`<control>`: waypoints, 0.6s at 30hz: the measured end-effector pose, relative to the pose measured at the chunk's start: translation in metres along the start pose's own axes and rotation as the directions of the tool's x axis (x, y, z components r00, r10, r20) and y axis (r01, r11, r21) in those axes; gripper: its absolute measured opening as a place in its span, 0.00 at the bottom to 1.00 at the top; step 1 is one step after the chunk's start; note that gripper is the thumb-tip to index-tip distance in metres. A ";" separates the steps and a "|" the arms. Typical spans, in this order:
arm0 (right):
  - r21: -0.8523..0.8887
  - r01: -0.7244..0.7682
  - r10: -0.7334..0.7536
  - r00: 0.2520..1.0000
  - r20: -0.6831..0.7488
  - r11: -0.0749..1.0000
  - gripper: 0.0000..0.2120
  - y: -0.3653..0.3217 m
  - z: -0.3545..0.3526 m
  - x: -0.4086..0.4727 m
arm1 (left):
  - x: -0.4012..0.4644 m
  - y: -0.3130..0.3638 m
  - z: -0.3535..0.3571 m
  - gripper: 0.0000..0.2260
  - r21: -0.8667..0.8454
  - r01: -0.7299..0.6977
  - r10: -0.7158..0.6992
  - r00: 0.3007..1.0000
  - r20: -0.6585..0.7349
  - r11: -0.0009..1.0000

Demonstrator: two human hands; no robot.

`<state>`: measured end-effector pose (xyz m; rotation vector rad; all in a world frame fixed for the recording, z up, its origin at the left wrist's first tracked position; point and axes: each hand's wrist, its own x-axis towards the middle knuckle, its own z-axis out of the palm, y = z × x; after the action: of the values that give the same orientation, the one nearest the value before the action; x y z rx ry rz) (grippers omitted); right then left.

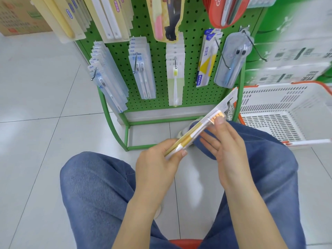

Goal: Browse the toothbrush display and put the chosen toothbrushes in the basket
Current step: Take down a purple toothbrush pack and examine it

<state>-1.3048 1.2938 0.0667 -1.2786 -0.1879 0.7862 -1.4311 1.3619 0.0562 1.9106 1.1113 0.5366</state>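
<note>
Pale floor tiles (45, 108) run under a green pegboard display rack (194, 42) hung with rows of packaged toothbrushes, and a white plastic basket (280, 97) with orange trim sits on the floor just to the right of the rack. A person in blue jeans is seated low in front of it, knees apart. Both hands hold one toothbrush pack (201, 130), a long clear blister with yellow-and-white handles, tilted so its top end points up toward the basket's near corner. The left hand (158, 164) grips the lower end, fingers curled round it with the thumb on top. The right hand (224, 144) supports the upper part, thumb pressed on the face near the brush heads and the other fingers spread loosely beneath. The pack is in the air above the right knee, near the basket but not over it, and the visible part of the basket looks empty. My judgement is that this pack is being inspected before a decision. The risks from here look modest: the slick blister could slip as one hand lets go; a careless swing toward the basket might catch the rack's green frame or knock the rim, dropping the pack to the floor.
</note>
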 end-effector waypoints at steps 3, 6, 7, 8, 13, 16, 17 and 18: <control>0.006 0.025 -0.025 1.000 -0.013 1.000 0.14 -0.001 0.001 0.000 | 0.000 0.001 -0.001 0.08 -0.054 0.002 -0.001 1.000 0.012 0.999; 0.002 0.025 -0.024 0.998 -0.062 1.000 0.09 -0.002 0.002 0.000 | -0.001 0.000 -0.004 0.10 -0.070 0.004 0.002 0.997 0.077 0.998; 0.000 0.019 -0.018 0.996 -0.085 1.000 0.09 -0.003 0.001 0.000 | -0.001 -0.001 -0.006 0.11 -0.051 0.004 0.002 0.993 0.116 0.999; 0.001 0.010 -0.009 0.994 -0.110 1.000 0.10 -0.003 -0.001 0.001 | -0.001 -0.003 -0.008 0.12 -0.014 -0.002 0.004 0.989 0.148 1.000; 0.029 -0.014 0.019 0.984 -0.180 0.999 0.15 -0.008 -0.009 0.005 | -0.004 -0.009 -0.017 0.10 -0.065 0.024 -0.015 0.989 0.144 0.998; 0.053 -0.022 0.027 0.996 -0.086 0.998 0.10 -0.007 -0.007 0.004 | -0.003 -0.004 -0.020 0.10 -0.323 0.157 -0.088 0.972 0.219 0.933; 0.055 -0.032 0.034 0.999 -0.028 0.998 0.08 -0.006 -0.005 0.003 | -0.003 -0.002 -0.021 0.10 -0.386 0.198 -0.103 0.962 0.254 0.901; 0.050 -0.048 0.046 0.999 0.029 0.998 0.08 -0.005 -0.004 0.003 | -0.002 -0.002 -0.022 0.11 -0.426 0.222 -0.106 0.954 0.280 0.877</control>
<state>-1.2987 1.2921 0.0695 -1.2283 -0.1596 0.8442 -1.4489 1.3707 0.0670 1.4141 0.8812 0.4026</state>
